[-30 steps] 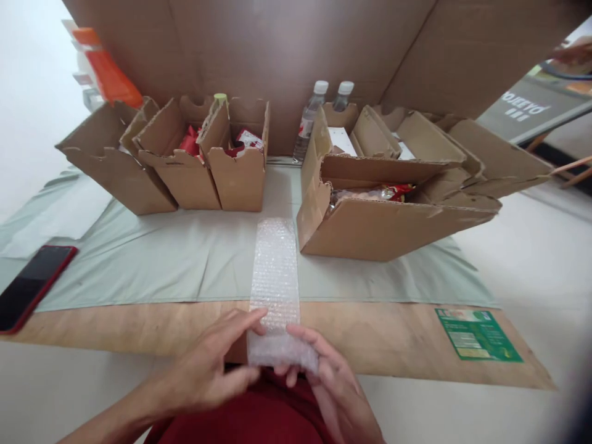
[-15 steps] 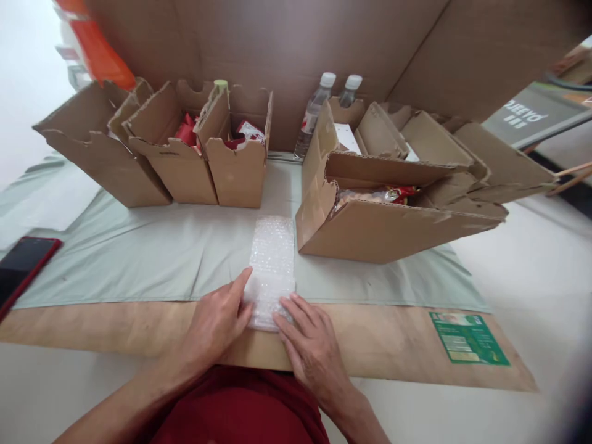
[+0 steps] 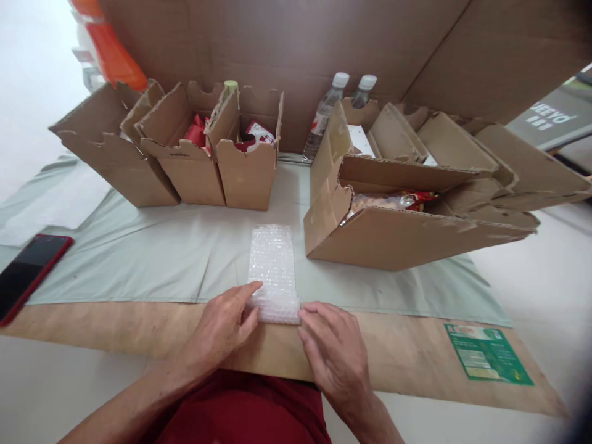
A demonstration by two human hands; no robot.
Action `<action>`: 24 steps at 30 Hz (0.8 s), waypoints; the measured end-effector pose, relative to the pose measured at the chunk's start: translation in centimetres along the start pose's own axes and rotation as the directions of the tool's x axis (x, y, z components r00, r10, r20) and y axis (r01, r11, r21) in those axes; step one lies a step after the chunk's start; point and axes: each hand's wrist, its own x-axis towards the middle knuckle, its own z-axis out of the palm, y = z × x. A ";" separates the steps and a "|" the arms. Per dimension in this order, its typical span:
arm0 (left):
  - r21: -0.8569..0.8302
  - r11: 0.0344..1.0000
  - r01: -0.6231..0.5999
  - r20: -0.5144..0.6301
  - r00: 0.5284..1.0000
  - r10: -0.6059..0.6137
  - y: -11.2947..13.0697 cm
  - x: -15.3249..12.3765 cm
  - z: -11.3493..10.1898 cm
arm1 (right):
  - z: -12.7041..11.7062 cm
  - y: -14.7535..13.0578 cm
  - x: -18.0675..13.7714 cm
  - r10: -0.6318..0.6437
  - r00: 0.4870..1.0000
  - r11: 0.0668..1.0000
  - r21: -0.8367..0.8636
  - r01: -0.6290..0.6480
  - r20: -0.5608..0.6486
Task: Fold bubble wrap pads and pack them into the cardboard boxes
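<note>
A strip of clear bubble wrap (image 3: 272, 259) lies lengthwise in front of me, partly on the pale green cloth. Its near end looks thicker, like a folded edge. My left hand (image 3: 227, 320) rests at the strip's near left side, index finger stretched over the wrap and thumb apart from it at the edge. At the near right corner is my right hand (image 3: 335, 345), its fingertips touching or almost touching the wrap. Its fingers are slightly bent and its thumb is apart. Neither hand grips the strip.
Cardboard bins (image 3: 245, 179) holding red packets stand at the back left. More bins (image 3: 416, 240) lean at the right, before clear bottles (image 3: 321, 114). A red-cased phone (image 3: 32, 274) and a whitish sheet (image 3: 60, 203) lie left; a green printed card (image 3: 488, 354) lies right on the wooden edge (image 3: 398, 345).
The view has shifted a little. My right hand has moved off the wrap's surface to its right corner. The strip's near end now looks folded and the strip shorter.
</note>
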 end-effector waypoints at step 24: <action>0.000 0.961 -0.276 -0.041 0.960 0.276 0.4 -0.2 -1.4 | 0.4 0.5 1.0 -0.049 0.979 0.998 -0.016 0.053 0.197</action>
